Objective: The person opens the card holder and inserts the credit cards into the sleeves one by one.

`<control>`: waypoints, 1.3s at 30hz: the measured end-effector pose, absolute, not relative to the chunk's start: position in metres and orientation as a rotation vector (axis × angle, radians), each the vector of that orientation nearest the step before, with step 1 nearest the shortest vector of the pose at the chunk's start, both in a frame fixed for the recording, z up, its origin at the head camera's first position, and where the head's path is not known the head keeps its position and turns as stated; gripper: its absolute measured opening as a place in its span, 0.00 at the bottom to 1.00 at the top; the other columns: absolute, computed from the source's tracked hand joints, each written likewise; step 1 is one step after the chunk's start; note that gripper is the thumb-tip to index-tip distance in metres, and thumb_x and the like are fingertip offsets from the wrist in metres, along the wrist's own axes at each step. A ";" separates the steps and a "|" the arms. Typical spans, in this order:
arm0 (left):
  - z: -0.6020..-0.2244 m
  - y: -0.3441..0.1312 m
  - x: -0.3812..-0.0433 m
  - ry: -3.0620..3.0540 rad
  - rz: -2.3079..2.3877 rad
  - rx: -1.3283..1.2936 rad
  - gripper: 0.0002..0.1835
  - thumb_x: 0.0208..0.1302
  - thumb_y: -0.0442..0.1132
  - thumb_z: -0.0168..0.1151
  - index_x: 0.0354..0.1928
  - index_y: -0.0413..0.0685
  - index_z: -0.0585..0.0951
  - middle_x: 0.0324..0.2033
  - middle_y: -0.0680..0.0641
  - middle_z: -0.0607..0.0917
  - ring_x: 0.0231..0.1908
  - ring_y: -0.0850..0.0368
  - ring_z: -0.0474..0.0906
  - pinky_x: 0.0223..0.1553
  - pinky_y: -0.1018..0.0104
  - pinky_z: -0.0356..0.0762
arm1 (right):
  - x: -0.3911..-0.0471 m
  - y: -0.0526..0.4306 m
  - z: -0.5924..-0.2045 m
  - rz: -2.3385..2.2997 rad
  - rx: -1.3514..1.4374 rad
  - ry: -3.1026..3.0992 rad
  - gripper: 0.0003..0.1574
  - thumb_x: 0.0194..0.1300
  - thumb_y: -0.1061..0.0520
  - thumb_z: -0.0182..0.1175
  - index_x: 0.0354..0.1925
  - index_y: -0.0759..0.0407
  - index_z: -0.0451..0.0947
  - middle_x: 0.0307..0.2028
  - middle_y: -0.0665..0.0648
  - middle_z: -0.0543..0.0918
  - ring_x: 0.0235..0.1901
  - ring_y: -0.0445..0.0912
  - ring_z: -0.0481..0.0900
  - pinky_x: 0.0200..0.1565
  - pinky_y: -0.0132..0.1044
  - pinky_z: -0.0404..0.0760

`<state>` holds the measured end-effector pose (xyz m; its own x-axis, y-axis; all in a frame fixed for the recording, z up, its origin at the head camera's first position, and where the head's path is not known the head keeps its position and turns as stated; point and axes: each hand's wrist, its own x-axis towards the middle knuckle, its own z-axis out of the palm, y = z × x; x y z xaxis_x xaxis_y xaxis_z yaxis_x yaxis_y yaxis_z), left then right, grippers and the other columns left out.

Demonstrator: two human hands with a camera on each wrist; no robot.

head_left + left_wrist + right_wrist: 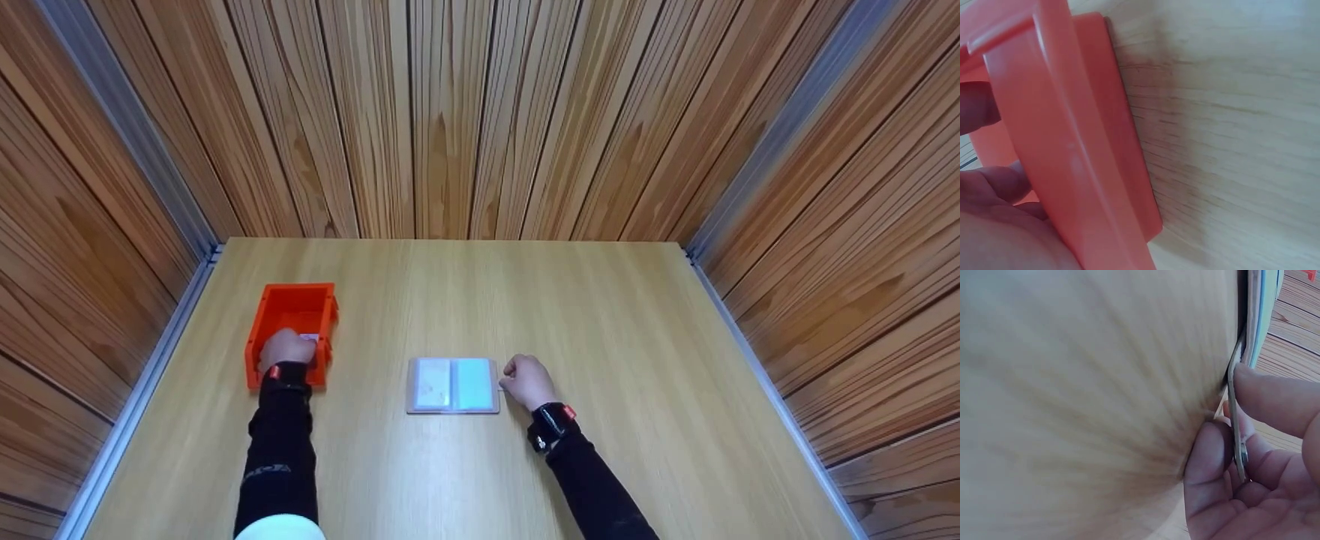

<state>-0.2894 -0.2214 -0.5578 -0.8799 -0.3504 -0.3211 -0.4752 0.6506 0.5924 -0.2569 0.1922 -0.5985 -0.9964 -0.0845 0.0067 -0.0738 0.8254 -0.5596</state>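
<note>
An open card holder (454,385) with clear sleeves lies on the table, a whitish page at left and a light blue one at right. At its right edge my right hand (529,382) pinches its closing strap (1235,416) between thumb and fingers; a metal snap shows near the strap's end in the right wrist view. My left hand (286,349) reaches down into an orange-red bin (330,311). Beside its knuckles a small pale card (308,337) shows inside. The bin's wall hides most of the left fingers in the left wrist view, and I cannot tell what they hold.
The light wooden table (622,315) carries the bin at the left and the card holder at the centre. Wood-plank walls (450,120) enclose it at the back and both sides, with grey metal rails (780,412) along the side edges.
</note>
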 end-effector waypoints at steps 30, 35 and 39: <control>-0.573 -0.228 -0.289 2.799 1.284 -0.633 0.14 0.58 0.27 0.52 0.47 0.30 0.76 0.41 0.33 0.81 0.41 0.38 0.75 0.43 0.50 0.73 | -0.255 0.191 -0.598 -0.886 -0.098 2.970 0.09 0.55 0.65 0.69 0.30 0.62 0.76 0.29 0.54 0.74 0.32 0.48 0.73 0.38 0.44 0.74; -0.567 -0.226 -0.287 2.803 1.297 -0.624 0.14 0.58 0.26 0.51 0.47 0.30 0.76 0.40 0.33 0.81 0.41 0.38 0.75 0.44 0.50 0.73 | -0.256 0.191 -0.597 -0.898 -0.101 2.973 0.09 0.53 0.65 0.69 0.29 0.62 0.76 0.29 0.54 0.73 0.32 0.48 0.72 0.38 0.44 0.74; -0.561 -0.225 -0.288 2.812 1.294 -0.620 0.17 0.59 0.26 0.50 0.50 0.30 0.76 0.43 0.33 0.80 0.43 0.38 0.75 0.46 0.49 0.73 | -0.256 0.191 -0.596 -0.909 -0.093 2.967 0.09 0.53 0.66 0.69 0.29 0.61 0.76 0.29 0.54 0.73 0.32 0.48 0.72 0.38 0.43 0.74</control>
